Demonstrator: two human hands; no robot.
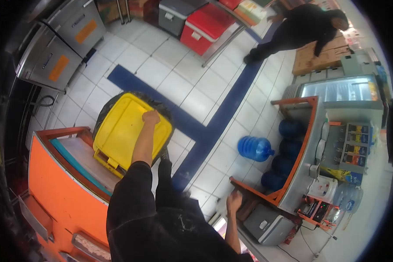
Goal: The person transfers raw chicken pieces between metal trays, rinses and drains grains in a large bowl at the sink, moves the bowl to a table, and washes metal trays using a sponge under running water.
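Observation:
My left hand (151, 117) is closed at the upper edge of a yellow bin lid (129, 131). The lid lies over a bin lined with a black plastic bag (104, 109), whose folds stick out around it. My left arm stretches across the lid. My right hand (234, 201) hangs out to the side with its fingers loosely curled and nothing visible in it. It is nearest to the orange-framed table, beside a grey cooler box (268, 225).
A blue water jug (253, 148) lies on the tiled floor (174, 56), near several darker jugs (288, 150) under the orange-framed table (292, 174). An orange counter (61, 187) stands at left. Red cooler (205, 30) stands at the back. Another person (303, 28) moves at upper right.

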